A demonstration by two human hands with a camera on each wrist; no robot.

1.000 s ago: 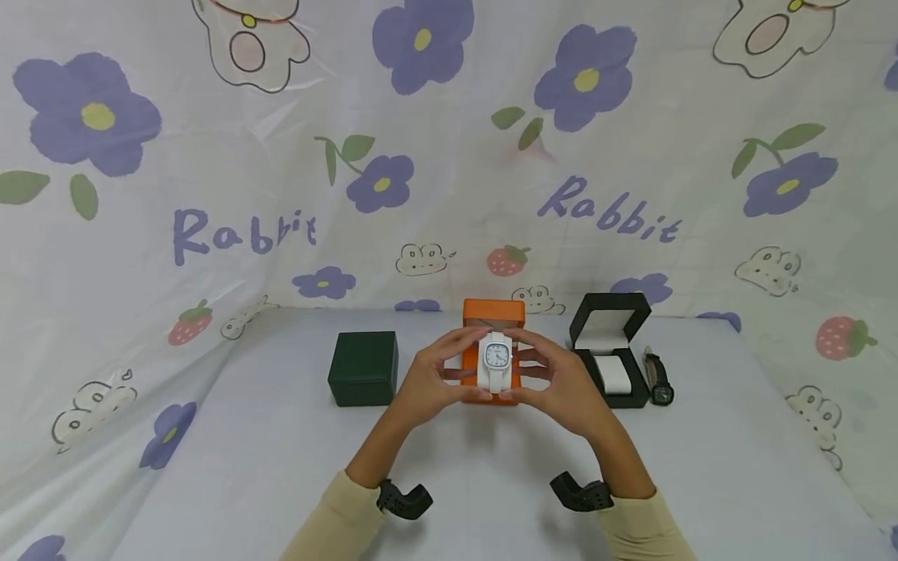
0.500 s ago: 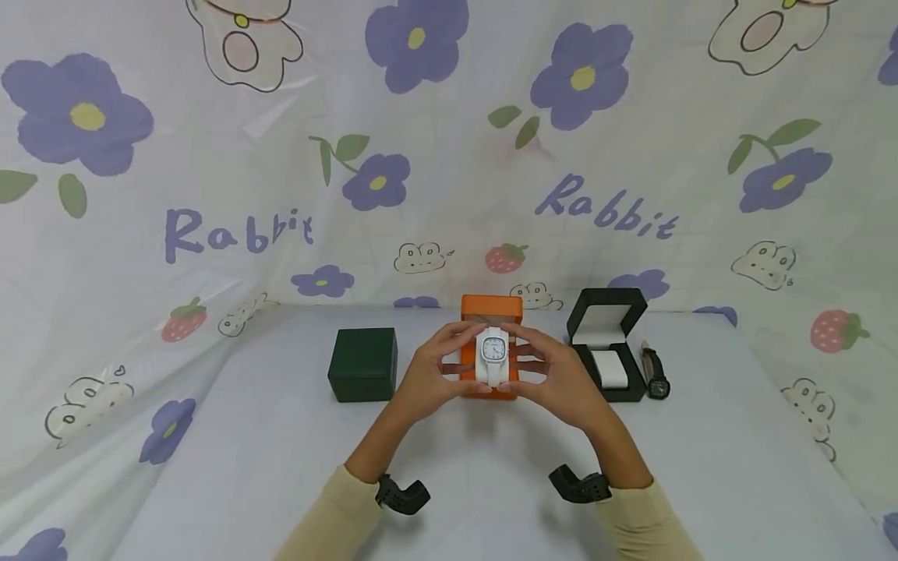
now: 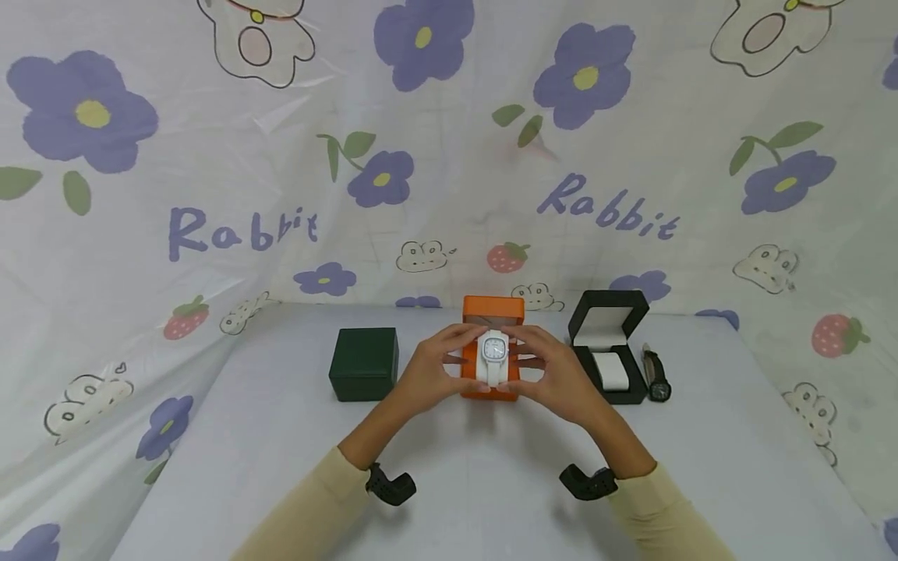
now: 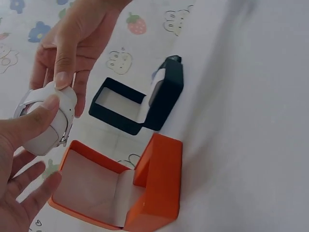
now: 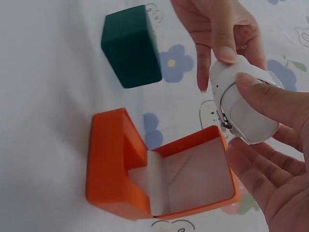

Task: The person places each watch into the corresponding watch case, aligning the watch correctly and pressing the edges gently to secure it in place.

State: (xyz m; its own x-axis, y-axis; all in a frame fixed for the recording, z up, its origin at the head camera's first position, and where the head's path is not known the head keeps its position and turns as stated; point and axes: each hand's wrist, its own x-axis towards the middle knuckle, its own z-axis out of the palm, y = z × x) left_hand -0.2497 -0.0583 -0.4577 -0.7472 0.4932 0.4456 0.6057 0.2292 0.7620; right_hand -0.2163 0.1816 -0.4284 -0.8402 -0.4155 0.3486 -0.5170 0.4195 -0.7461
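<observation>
A white wristwatch (image 3: 494,351) is fastened round a white cushion (image 5: 248,113). My left hand (image 3: 431,374) grips one side of it and my right hand (image 3: 561,378) the other, thumbs on the near side and fingers on the far side. The watch's square face points up toward the head camera. In both wrist views the watch's buckle shows on the underside, and thumbs press on the cushion. Behind and below the watch stands the open orange watch box (image 4: 161,183), its lid raised and its pale lining showing. The hands and watch partly cover this box in the head view.
To the left stands a closed dark green box (image 3: 363,365). On the right, an open black watch box (image 3: 634,386) holds a white cushion (image 3: 612,371). A dark-strapped watch (image 3: 657,378) lies beside it. A printed cloth (image 3: 449,218) hangs behind the white table (image 3: 477,499).
Both forearms have swung slightly outward. The hands keep hold of the watch on its cushion at almost the same spot, and the boxes stand as before.
</observation>
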